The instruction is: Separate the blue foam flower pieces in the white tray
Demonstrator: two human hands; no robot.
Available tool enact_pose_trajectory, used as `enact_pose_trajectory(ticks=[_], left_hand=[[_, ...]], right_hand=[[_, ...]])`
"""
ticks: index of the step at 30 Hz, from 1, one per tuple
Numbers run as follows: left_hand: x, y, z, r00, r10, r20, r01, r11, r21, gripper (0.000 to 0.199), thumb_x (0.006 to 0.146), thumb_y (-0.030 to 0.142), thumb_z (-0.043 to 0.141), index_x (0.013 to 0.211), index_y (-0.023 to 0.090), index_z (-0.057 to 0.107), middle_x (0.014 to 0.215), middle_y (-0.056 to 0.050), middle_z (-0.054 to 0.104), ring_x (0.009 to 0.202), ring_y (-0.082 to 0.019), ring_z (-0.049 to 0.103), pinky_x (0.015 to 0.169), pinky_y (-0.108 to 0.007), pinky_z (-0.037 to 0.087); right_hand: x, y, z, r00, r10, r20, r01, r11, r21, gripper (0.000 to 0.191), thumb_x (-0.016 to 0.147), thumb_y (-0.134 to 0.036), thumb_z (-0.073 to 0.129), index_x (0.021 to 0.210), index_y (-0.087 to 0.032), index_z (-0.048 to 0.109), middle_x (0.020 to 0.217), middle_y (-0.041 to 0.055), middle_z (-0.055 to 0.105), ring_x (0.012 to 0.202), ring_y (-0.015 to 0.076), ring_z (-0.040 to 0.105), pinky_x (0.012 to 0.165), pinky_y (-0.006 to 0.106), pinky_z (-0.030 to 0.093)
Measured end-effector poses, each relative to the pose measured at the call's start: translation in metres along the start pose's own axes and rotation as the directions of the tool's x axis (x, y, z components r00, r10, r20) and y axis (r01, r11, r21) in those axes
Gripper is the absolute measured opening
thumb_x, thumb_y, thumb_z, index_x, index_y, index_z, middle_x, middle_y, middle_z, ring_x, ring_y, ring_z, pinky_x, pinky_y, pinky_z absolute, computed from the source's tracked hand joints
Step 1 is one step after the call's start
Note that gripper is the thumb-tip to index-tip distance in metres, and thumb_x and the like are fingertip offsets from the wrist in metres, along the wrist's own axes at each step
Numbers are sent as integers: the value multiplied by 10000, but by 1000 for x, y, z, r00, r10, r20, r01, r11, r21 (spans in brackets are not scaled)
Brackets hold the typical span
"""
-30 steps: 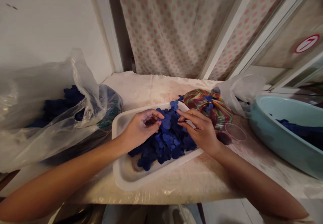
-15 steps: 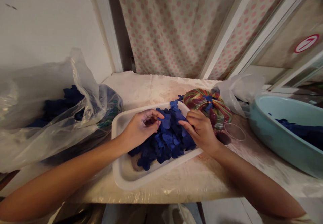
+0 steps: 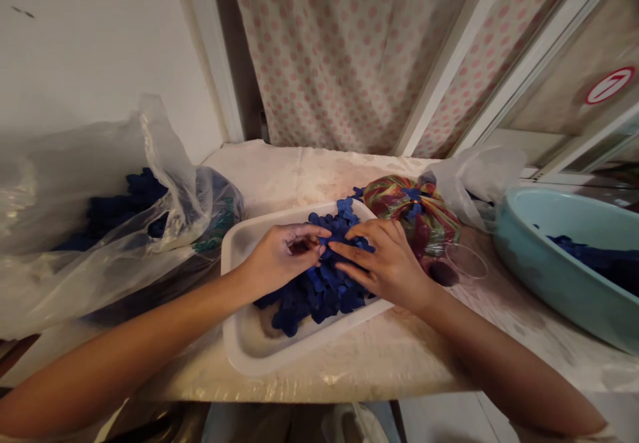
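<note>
Head view: your left hand (image 3: 280, 251) pinches a blue petal piece (image 3: 337, 237), apparently steadying it for your right hand (image 3: 392, 260) (fingers parted, hold unclear).

1. A blue petal (image 3: 335, 237) is pinched at the fingertips of the left hand (image 3: 292, 253).
2. The right hand (image 3: 389, 260) is held opposite, its fingers parted and tips set at the same petal; whether anything is gripped by it cannot be told.
3. Beneath both hands, a blue pile (image 3: 319, 295) is held in a white tray (image 3: 244, 356).
4. The tray is set on a covered table (image 3: 279, 173).
5. On the left, more blue pieces are seen in a clear bag (image 3: 164, 140).
6. Beyond the right hand, a striped bundle (image 3: 394, 197) is placed.
7. At far right, blue pieces are contained in a basin (image 3: 554, 283).
</note>
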State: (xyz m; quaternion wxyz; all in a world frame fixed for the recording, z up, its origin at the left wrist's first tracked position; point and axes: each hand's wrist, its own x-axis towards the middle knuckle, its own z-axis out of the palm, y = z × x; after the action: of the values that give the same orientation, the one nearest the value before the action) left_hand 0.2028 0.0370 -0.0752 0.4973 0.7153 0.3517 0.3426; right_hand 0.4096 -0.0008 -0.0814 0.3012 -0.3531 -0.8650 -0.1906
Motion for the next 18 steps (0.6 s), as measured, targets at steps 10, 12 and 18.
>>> enact_pose_trajectory(ticks=[10,12,18], left_hand=[[-3,8,3,1000,-12,16,11,999,37,253,724,208,610,956,121,663,783,-36,688,660,-104,605,661,-235,521],[-2,6,3,1000,-3,20,2,1000,26,249,722,199,611,954,121,661,773,-32,682,657,-104,602,666,-239,521],[0,1,1,999,8,-44,-9,1000,-18,204,727,147,590,924,121,637,759,-14,646,637,-83,576,635,-209,499]], right_hand=[[-2,3,1,996,2,-87,6,996,88,73,839,-234,591,816,-191,644,745,12,587,741,134,509,686,287,374],[-2,3,1,996,2,-87,7,995,104,95,832,-245,602,776,-180,641,717,11,578,726,133,502,681,287,367],[-3,3,1,996,34,-84,-26,994,102,280,790,-386,626,626,-165,571,665,3,524,675,131,468,655,292,355]])
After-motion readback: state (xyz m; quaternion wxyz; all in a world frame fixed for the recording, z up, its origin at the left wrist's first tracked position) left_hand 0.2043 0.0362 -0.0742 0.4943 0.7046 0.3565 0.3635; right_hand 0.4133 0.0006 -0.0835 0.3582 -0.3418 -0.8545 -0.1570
